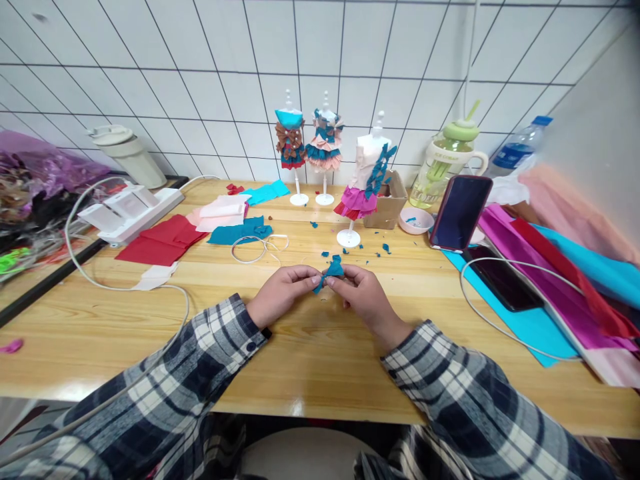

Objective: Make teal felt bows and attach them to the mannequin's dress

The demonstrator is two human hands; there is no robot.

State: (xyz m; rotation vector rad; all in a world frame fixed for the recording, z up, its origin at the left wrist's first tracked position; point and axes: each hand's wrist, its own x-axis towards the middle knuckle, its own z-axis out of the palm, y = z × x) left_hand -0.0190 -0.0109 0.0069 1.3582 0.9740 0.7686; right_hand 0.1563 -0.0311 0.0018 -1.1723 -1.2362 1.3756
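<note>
Between my fingertips is a small piece of teal crepe paper (334, 268), pinched at its middle and fanned out above. My left hand (287, 292) grips its left side with thumb and forefinger. From the right, my right hand (367, 299) pinches the same piece. Small teal scraps (385, 248) lie just beyond my hands on the wooden table (320, 360). Behind them stands a mini dress form (370, 167) in a pale top, a teal ruffled strip and a magenta and red skirt. Two more dressed forms, one brown and teal (290, 137), the other teal and peach (325, 143), stand farther back.
Left lie red paper (161, 240), teal paper (240, 231) and a white power strip (137, 213) with a trailing cable. Right are a propped phone (460, 212), a pink bowl (416, 222), a drink jug (443, 163), a dark phone (505, 280) and coloured paper sheets (540, 267).
</note>
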